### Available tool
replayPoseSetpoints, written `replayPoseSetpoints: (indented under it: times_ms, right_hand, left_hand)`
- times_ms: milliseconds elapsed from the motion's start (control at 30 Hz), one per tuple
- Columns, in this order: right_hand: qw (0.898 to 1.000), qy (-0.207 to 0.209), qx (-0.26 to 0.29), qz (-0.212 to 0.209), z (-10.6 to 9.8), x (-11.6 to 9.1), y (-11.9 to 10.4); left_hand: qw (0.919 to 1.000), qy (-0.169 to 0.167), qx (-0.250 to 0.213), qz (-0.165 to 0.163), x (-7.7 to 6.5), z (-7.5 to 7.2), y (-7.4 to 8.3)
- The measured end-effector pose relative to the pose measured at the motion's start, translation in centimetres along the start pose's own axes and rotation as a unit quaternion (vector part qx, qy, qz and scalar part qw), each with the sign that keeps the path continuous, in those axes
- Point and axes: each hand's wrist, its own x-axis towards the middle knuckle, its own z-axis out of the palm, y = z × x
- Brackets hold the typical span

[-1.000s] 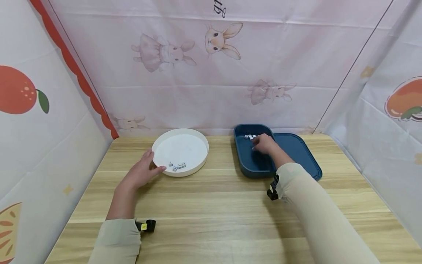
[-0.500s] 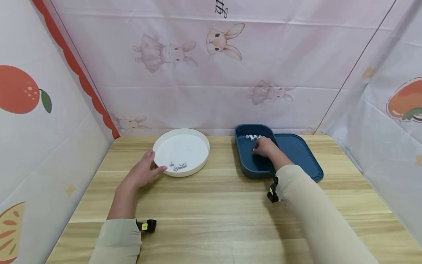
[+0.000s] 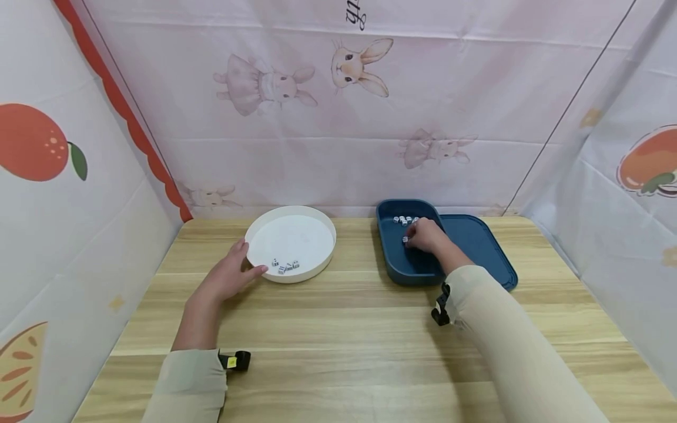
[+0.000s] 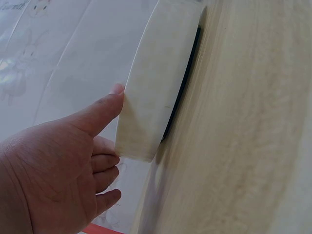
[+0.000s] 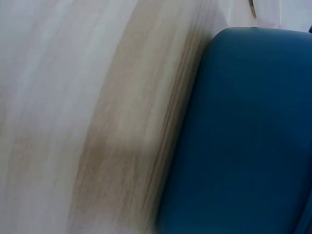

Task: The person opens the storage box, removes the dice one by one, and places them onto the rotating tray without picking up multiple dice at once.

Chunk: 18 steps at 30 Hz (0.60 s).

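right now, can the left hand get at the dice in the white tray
Probably yes: the left hand touches the side of the white tray close to the dice, and nothing visible blocks the way over its low rim.

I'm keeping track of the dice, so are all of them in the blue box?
No, in the head view some dice lie in the round white tray, while other dice lie in the blue box.

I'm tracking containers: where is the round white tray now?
In the head view, the round white tray stands on the table, left of the blue box, with the left hand at its rim.
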Motion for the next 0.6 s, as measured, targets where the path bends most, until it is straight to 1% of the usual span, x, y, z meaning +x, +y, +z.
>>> replayPoseSetpoints:
  times_ms: [167,267,367,500,600]
  right_hand:
    - [0.998,0.021,0.053,-0.012,-0.1,0.0,-0.1]
    - [0.995,0.036,0.087,-0.034,-0.3,0.0,-0.7]
    - [0.990,0.046,0.127,-0.044,-0.5,-0.2,-1.7]
    - [0.983,0.057,0.166,-0.048,-0.8,-0.4,-3.4]
    - [0.980,0.065,0.181,-0.053,-0.9,-0.4,-4.7]
  left_hand:
    - [1.0000,0.000,0.000,0.002,0.1,-0.1,0.0]
    - [1.0000,-0.002,0.000,0.001,0.1,-0.2,0.0]
    - [1.0000,-0.002,0.000,0.000,0.1,-0.2,0.1]
    - [1.0000,0.000,0.003,0.002,0.1,0.0,0.1]
    - [1.0000,-0.001,0.005,0.000,0.1,0.1,0.0]
